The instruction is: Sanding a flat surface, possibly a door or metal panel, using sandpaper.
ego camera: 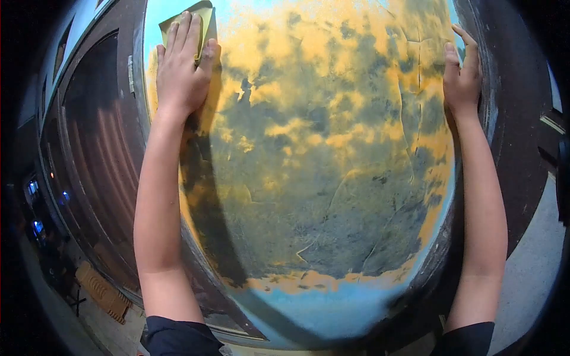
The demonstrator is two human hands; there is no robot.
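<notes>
My left hand [182,78] presses a folded yellow sheet of sandpaper [205,20] flat against the upper left of a wall panel [307,151]. The fingers lie over the sheet, and the thumb is at its right side. Patchy orange-yellow and dark grey covers the panel, with light blue paint showing around its edges. Cracks and a small chipped spot [245,86] mark its surface. At the panel's upper right edge, my right hand [465,82] rests beside the dark frame [487,102] with its fingers apart and no object in it.
Left of the panel stands a dark wooden window or door leaf [95,138] with a reflecting glass pane and a metal hinge [131,74]. Brown plastic furniture, perhaps stacked chairs [101,291], is on the floor at lower left. Pale grey ground [532,258] shows at lower right.
</notes>
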